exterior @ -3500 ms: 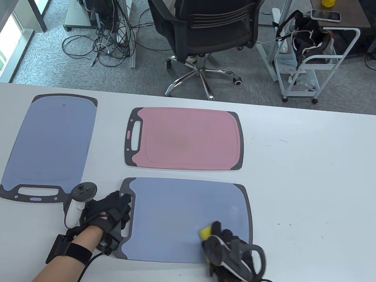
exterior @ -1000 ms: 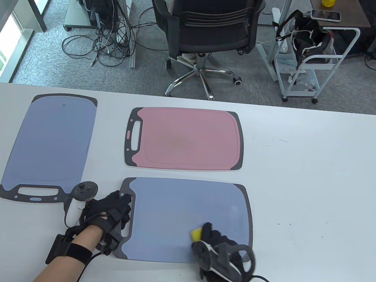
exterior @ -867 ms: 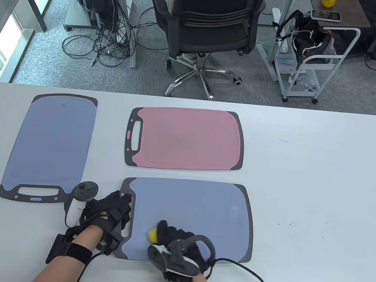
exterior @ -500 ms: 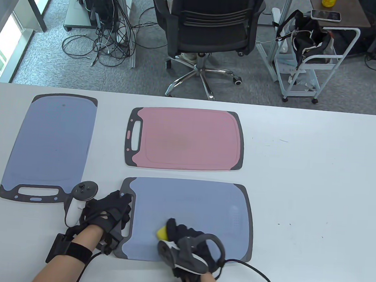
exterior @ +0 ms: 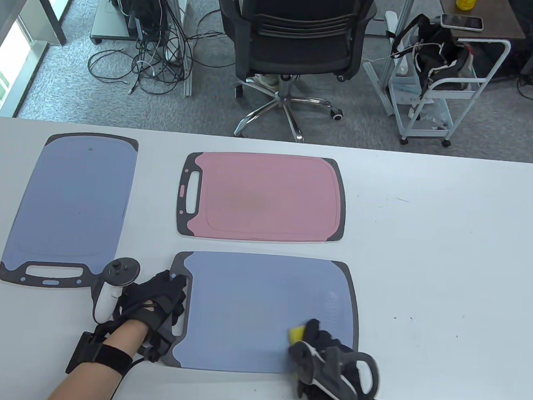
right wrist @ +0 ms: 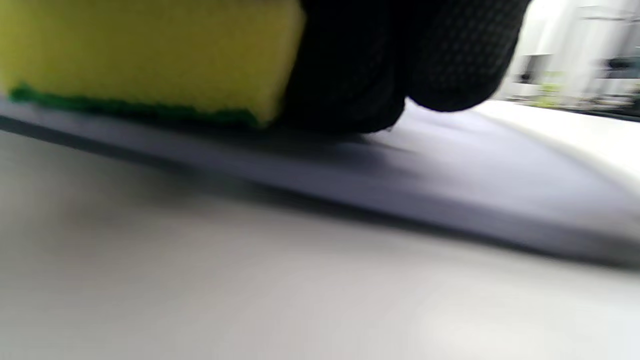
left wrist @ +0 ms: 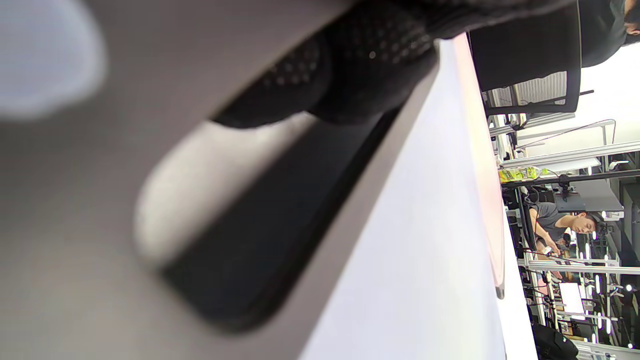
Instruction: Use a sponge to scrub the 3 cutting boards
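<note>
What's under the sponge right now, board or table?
The sponge sits green side down on the near blue cutting board, by its near right corner, gripped by the right hand. The board surface directly beneath it is covered, so its state can't be seen.

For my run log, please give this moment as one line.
step: scrubbing near blue cutting board | right hand: holds yellow sponge on board | left hand: on board handle | other boards: untouched
</note>
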Motion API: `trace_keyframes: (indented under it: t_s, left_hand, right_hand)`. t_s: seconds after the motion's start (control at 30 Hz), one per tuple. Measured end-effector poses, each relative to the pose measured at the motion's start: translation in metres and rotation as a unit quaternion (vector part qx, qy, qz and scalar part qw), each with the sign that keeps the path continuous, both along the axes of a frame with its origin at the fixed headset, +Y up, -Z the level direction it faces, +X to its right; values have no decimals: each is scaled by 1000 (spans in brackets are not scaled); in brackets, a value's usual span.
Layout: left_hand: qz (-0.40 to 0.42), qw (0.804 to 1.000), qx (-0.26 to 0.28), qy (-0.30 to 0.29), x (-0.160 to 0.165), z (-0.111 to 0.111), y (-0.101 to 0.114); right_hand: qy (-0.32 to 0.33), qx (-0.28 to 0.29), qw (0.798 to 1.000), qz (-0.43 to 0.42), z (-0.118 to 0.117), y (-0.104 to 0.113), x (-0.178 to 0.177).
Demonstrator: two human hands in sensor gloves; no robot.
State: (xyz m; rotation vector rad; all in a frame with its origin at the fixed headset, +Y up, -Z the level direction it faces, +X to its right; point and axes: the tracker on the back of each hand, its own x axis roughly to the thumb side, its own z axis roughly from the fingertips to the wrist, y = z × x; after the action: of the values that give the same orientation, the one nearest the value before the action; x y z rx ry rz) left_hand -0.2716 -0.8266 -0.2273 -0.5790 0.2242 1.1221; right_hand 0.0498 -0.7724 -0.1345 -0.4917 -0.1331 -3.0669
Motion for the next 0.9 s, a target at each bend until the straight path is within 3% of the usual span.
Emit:
trace_keyframes:
  t_s: [0.2,0.3,0.47,0.67,0.77,0.9]
  left_hand:
    - [24,1000,-9,9,-3,0,-2]
    - [27,1000,-9,13,-4,0,-2]
    - [29,999,-11,14,-3,0,-1]
    - [31,999,-10,13,-3,0,-1]
    - [35,999,-10,13,-4,1,-2]
    - [79,996,-46,-1,-8,0,-6]
  right_hand:
    - [163,30,986,4,10,8,-137]
    - [167,39,985,25,14,6,-147]
    - [131,33,991,26,13,3,-94]
    - [-6,6,1000,29,13,-6,36]
    - [-91,-7,996,21,14,-10,108]
    - [-175,-11,984,-7,20,-14,171]
